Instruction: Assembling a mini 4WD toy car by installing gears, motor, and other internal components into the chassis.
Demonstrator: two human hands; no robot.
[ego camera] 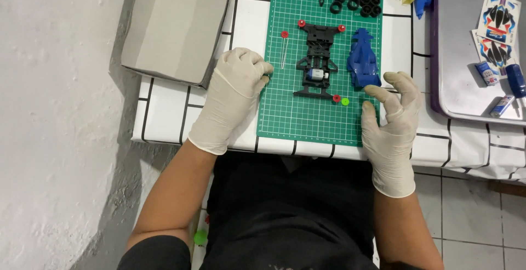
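Black chassis [316, 61] lies mid-mat [285, 116], long axis running away from the person. Right hand [392, 124], fingers spread and empty, sits nearer its near end; left hand [233, 97] rests curled, holding nothing, at the mat's left edge.

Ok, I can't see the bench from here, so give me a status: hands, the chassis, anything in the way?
Left hand empty, resting at mat edge. Right hand empty, fingers curled beside blue car body. Black chassis flat on green cutting mat, untouched. Nothing blocking it.
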